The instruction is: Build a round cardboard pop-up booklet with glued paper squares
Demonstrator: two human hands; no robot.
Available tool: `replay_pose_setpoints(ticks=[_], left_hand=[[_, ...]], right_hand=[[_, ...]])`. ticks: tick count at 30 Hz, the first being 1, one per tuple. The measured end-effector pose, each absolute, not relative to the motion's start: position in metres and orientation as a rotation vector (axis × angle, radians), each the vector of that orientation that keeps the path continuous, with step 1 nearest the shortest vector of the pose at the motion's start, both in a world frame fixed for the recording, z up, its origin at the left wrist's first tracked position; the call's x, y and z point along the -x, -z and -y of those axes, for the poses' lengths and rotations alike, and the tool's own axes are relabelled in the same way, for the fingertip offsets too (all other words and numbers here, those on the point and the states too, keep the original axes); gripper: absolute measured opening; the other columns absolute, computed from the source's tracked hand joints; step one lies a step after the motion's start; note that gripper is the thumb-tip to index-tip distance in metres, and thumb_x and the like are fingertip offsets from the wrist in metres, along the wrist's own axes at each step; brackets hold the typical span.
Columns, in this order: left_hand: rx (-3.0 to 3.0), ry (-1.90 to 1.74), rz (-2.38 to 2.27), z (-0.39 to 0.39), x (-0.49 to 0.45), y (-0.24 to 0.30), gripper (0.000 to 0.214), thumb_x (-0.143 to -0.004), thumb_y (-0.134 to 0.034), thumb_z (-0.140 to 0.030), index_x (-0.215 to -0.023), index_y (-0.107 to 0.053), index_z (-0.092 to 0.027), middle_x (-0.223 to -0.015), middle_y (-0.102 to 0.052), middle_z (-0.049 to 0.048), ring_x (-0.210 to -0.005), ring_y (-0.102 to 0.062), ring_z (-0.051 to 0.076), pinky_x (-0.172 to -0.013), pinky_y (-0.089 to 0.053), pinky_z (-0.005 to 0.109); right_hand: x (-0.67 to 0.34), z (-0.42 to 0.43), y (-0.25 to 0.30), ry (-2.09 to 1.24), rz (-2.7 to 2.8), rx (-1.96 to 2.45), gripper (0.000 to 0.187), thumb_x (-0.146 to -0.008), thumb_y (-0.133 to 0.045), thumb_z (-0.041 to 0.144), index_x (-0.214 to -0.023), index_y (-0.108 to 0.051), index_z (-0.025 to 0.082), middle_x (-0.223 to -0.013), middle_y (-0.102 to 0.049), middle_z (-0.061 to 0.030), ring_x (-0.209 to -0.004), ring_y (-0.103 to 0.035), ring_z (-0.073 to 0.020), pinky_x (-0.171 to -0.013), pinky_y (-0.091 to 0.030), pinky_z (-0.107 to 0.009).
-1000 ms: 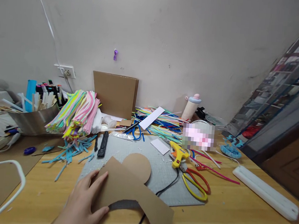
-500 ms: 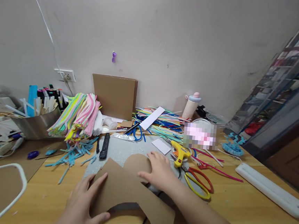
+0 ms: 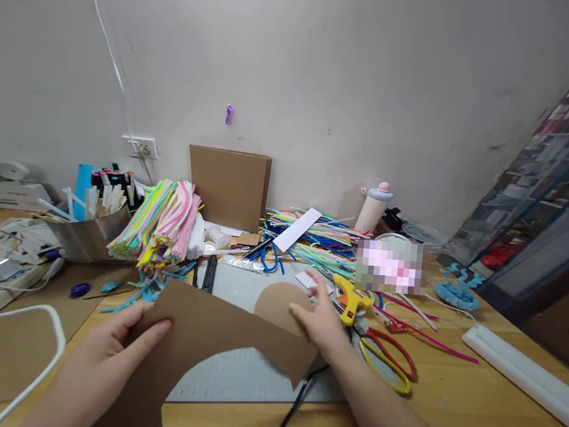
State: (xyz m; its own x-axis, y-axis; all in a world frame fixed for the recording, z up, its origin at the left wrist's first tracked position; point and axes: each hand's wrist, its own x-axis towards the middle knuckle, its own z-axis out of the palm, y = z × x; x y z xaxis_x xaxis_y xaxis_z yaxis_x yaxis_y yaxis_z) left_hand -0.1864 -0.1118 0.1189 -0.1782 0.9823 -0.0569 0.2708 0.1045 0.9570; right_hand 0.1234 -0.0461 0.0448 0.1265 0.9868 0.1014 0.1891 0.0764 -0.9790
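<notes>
A brown cardboard sheet [image 3: 206, 316] with a curved cutout is raised and tilted, its left corner pinched between the thumb and fingers of my left hand [image 3: 97, 360]. My right hand [image 3: 325, 323] hovers at the sheet's right end, fingers apart, beside a round cardboard disc [image 3: 277, 300]. Part of the disc is hidden behind the sheet. Whether my right fingertips touch the disc I cannot tell. Under both pieces lies a grey cutting mat [image 3: 235, 378]. Just right of my right hand are a yellow hot glue gun [image 3: 354, 301] and scissors [image 3: 391, 359] with red and yellow handles.
Colourful pipe cleaners [image 3: 322, 233] and a striped bundle [image 3: 164, 223] line the back, near upright cardboard [image 3: 229, 189] and a bottle [image 3: 373, 208]. A white bar [image 3: 524, 374] lies at right. A black cable [image 3: 292, 410] crosses the front edge.
My left hand has lifted the cardboard sheet and moved it left, baring more of the mat and disc. My right hand has shifted slightly right. The view has turned a little left.
</notes>
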Motion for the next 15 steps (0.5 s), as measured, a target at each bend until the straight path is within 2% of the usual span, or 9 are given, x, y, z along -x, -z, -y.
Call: replay_pose_setpoints(ticks=[2,4,6,9,12,15], left_hand=[[-1.150,-1.215,-1.524,0.109,0.184,-0.134,0.055,-0.064,-0.076,-0.053,-0.111,-0.066,-0.026,-0.091,-0.076,0.0018,-0.080,-0.072,0.029,-0.061,-0.061,0.034],[-1.104,-1.301,-1.455,0.105,0.181,-0.144,0.062,-0.063,-0.077,-0.052,-0.118,-0.062,-0.027,-0.100,-0.075,0.0027,-0.083,-0.072,0.029,-0.061,-0.062,0.033],[-1.097,-1.356,-1.378,0.100,0.173,-0.149,0.065,-0.069,-0.074,-0.050,-0.126,-0.055,-0.028,-0.110,-0.073,0.0040,-0.087,-0.071,0.028,-0.063,-0.062,0.033],[-1.118,-1.381,-1.278,0.096,0.153,-0.150,0.065,-0.077,-0.068,-0.047,-0.135,-0.046,-0.028,-0.122,-0.068,0.0072,-0.094,-0.070,0.028,-0.067,-0.062,0.034],[-1.208,-1.382,-1.234,0.099,0.130,-0.149,0.070,-0.081,-0.062,-0.048,-0.143,-0.037,-0.026,-0.133,-0.060,0.0106,-0.108,-0.065,0.031,-0.074,-0.061,0.036],[-1.410,-1.411,-1.298,0.106,0.114,-0.149,0.066,-0.085,-0.056,-0.046,-0.144,-0.036,-0.027,-0.145,-0.048,0.0079,-0.127,-0.052,0.029,-0.092,-0.054,0.036]], right_hand=[[-0.135,0.042,-0.065,-0.799,1.116,1.342,0.083,-0.077,-0.063,0.039,-0.147,-0.021,0.024,-0.127,-0.046,-0.0114,-0.094,-0.061,-0.0226,-0.082,-0.051,-0.038],[-0.144,0.046,-0.089,-0.554,0.887,1.164,0.084,-0.076,-0.068,0.039,-0.146,-0.027,0.021,-0.133,-0.048,-0.0131,-0.108,-0.059,-0.0247,-0.092,-0.048,-0.039],[-0.144,0.060,-0.112,-0.501,0.816,0.957,0.062,-0.083,-0.062,0.038,-0.139,-0.042,0.019,-0.129,-0.056,-0.0122,-0.115,-0.057,-0.0248,-0.100,-0.043,-0.043],[-0.131,0.089,-0.127,-0.341,0.821,0.916,0.044,-0.084,-0.064,0.029,-0.126,-0.054,0.022,-0.122,-0.064,-0.0092,-0.111,-0.061,-0.0248,-0.097,-0.047,-0.043],[-0.113,0.111,-0.124,-0.247,1.198,0.831,0.040,-0.082,-0.066,0.016,-0.119,-0.058,0.028,-0.115,-0.069,-0.0070,-0.105,-0.066,-0.0247,-0.090,-0.053,-0.040],[-0.104,0.117,-0.124,-0.254,1.621,0.615,0.055,-0.081,-0.058,0.003,-0.127,-0.053,0.033,-0.126,-0.065,-0.0058,-0.114,-0.063,-0.0252,-0.097,-0.051,-0.046]])
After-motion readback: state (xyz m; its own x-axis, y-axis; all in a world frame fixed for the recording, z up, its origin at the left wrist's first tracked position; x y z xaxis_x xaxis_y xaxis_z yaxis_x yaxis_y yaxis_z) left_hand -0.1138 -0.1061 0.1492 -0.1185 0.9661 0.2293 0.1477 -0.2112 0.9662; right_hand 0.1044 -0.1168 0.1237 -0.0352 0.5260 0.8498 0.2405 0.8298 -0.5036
